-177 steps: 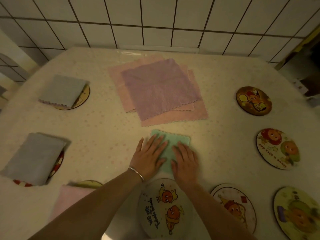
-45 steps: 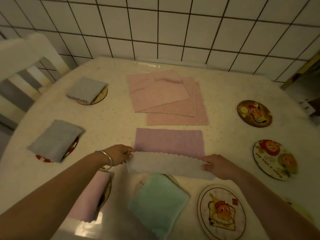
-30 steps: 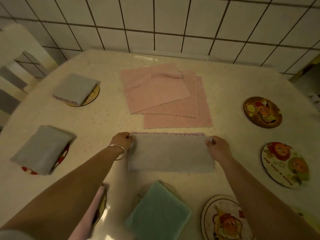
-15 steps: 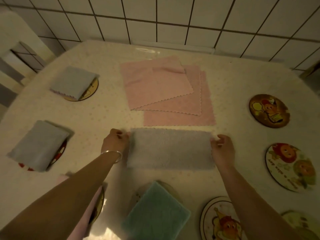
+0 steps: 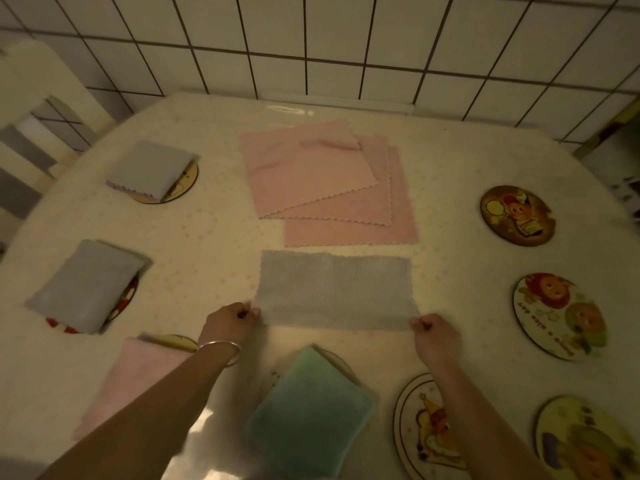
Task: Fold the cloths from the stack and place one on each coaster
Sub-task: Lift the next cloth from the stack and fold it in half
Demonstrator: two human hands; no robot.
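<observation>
From the head camera, a grey cloth (image 5: 334, 291), folded into a long strip, lies flat on the table (image 5: 214, 244) just in front of the pink stack (image 5: 325, 183). The left hand (image 5: 228, 323) pinches its near left corner with curled fingers; the right hand (image 5: 433, 336) pinches the near right corner the same way. A bangle (image 5: 221, 351) sits on the left wrist.

Four folded cloths already rest on coasters: a grey one far left (image 5: 149, 169), a grey one mid left (image 5: 86, 285), a pink one (image 5: 131, 379) near left, partly hidden by the left forearm, and a green one (image 5: 308, 407) between the arms.

Four coasters are bare: one far right (image 5: 517, 214), one mid right (image 5: 561, 315), one under the right forearm (image 5: 419, 431), and one at the lower right corner (image 5: 585, 441).

White tiles (image 5: 346, 43) back the table.
</observation>
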